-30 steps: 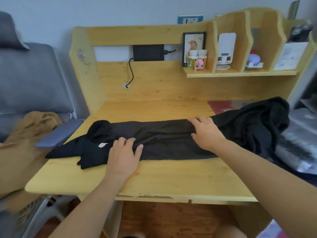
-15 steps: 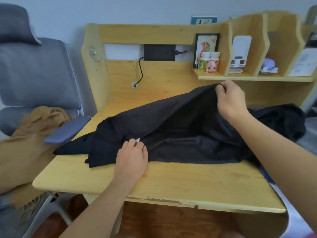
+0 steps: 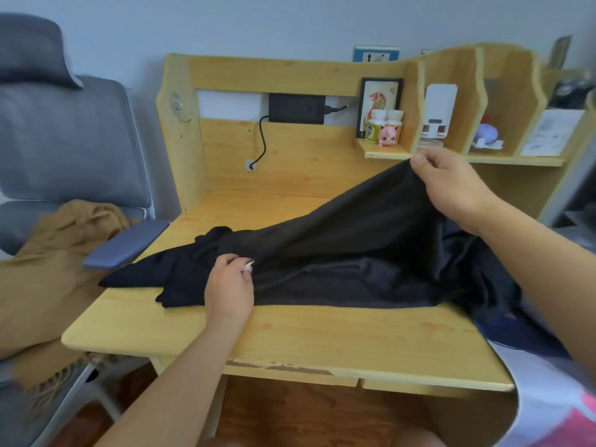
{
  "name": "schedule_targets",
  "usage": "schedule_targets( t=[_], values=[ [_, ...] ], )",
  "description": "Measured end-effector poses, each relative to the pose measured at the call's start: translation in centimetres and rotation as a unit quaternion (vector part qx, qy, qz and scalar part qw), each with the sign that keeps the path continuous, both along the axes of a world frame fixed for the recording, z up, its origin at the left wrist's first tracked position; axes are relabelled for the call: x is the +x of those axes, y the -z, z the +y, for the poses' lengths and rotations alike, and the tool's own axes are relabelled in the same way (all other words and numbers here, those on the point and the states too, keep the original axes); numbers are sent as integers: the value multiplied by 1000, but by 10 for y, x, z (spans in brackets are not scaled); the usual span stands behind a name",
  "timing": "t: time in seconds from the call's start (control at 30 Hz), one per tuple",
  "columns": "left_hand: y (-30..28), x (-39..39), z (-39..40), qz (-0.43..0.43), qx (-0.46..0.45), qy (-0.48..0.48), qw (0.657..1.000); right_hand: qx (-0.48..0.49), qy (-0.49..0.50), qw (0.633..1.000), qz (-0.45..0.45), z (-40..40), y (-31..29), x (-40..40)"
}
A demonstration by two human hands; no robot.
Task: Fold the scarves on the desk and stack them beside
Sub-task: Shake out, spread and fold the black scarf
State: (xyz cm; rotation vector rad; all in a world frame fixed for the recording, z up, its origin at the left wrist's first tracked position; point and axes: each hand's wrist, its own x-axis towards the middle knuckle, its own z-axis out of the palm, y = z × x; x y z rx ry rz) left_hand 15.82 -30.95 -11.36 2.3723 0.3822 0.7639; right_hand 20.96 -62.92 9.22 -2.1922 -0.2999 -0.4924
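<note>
Black scarf (image 3: 338,253) draped across wooden tabletop (image 3: 290,333), right hand (image 3: 451,185) pinching its raised edge, left hand (image 3: 229,285) gripping its near fold.

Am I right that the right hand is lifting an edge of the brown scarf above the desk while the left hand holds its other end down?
Not quite: the head view shows the right hand lifting the black scarf, not the brown one, above the desk, while the left hand holds its other end down.

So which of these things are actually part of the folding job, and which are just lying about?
Part of the job:
black scarf
tan scarf on the chair
desk
left hand
right hand

Lying about:
pink figurine
two bottles
framed picture
black adapter
</note>
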Motion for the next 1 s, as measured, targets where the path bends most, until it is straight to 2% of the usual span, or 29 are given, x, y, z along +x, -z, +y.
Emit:
schedule_targets(
  t=[0.07, 0.1, 0.13, 0.17, 0.2, 0.23, 0.27, 0.3, 0.33, 0.37, 0.43, 0.5, 0.63, 0.67, 0.73, 0.8, 0.87, 0.93, 1.0],
  values=[
    [-1, -1, 6, -28, -97, -16, 995, -37, -34, 997, 52, -14, 3, -4],
    [-2, -3, 8, -40, -134, -21, 990, -94, -68, 988, 107, -22, 6, -6],
    [-4, -5, 9, -50, -160, -26, 986, -182, -112, 960, 178, -30, 11, -8],
    [-7, -8, 9, -61, -176, -29, 982, -286, -150, 911, 256, -35, 17, -10],
    [-11, -11, 7, -70, -185, -27, 980, -392, -170, 844, 326, -36, 24, -16],
    [-15, -13, 5, -83, -182, -20, 980, -479, -176, 771, 381, -32, 30, -24],
    [-20, -17, 4, -100, -172, -7, 980, -540, -177, 714, 408, -26, 36, -32],
    [-25, -19, 3, -122, -155, 11, 980, -566, -180, 692, 410, -18, 41, -36],
    [-33, -21, 1, -144, -133, 30, 980, -561, -177, 706, 394, -9, 43, -40],
    [-41, -24, 0, -166, -105, 53, 979, -524, -180, 749, 364, 1, 44, -42],
    [-55, -30, -3, -201, -30, 102, 974, -378, -203, 855, 292, 21, 49, -44],
    [-69, -38, -6, -229, 51, 145, 961, -249, -231, 909, 239, 51, 54, -47],
    [-97, -56, -11, -247, 197, 185, 931, -153, -285, 929, 179, 124, 75, -64],
    [-103, -60, -11, -232, 204, 193, 931, -147, -276, 938, 152, 138, 82, -67],
    [-118, -70, -9, -174, 152, 216, 949, -143, -217, 961, 92, 153, 90, -65],
    [-131, -74, 5, -122, 128, 235, 956, -180, -129, 974, 49, 152, 86, -58],
    [-147, -77, 27, -39, 197, 249, 947, -235, -70, 969, 22, 138, 73, -48],
    [-166, -76, 52, 71, 303, 238, 920, -292, -14, 956, -6, 117, 56, -34],
    [-185, -72, 76, 101, 346, 185, 914, -323, 26, 946, -8, 95, 38, -16]
  ],
)
